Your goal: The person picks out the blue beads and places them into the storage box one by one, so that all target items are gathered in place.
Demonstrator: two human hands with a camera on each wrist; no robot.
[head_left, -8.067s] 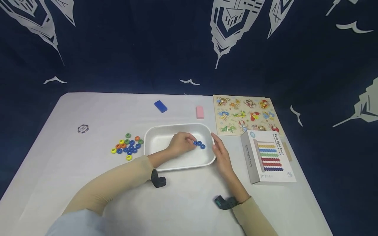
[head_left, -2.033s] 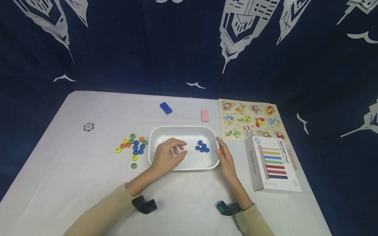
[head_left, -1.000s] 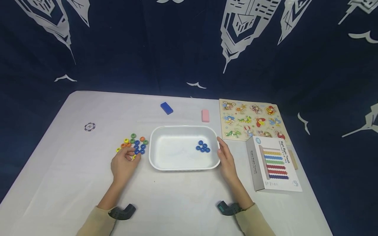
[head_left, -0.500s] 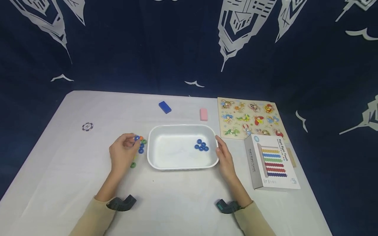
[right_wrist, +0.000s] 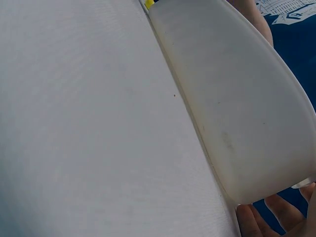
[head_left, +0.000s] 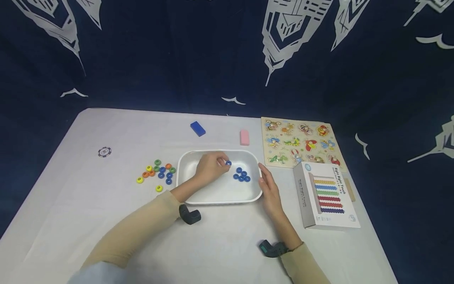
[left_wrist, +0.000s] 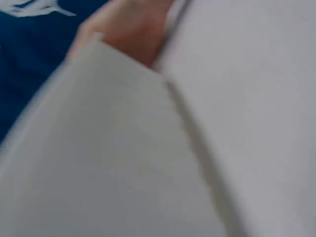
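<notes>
Between its fingertips my left hand pinches a blue bead over the white tray. Several blue beads lie grouped in the tray's right half. At the tray's right end, my right hand rests against the rim with its fingers extended. The right wrist view shows fingers at the tray's outer wall. Left of the tray is a loose pile of beads in blue, green, yellow and orange. The left wrist view is blurred, mostly sleeve.
Behind the tray lie a blue block and a pink block. An insect puzzle board and a white box stand to the right. A poker chip lies far left on the white table.
My left hand has picked a blue bead from the pile and carried it right, over the tray. The tray holds more blue beads than 8 seconds ago. My right hand stays at the rim.
</notes>
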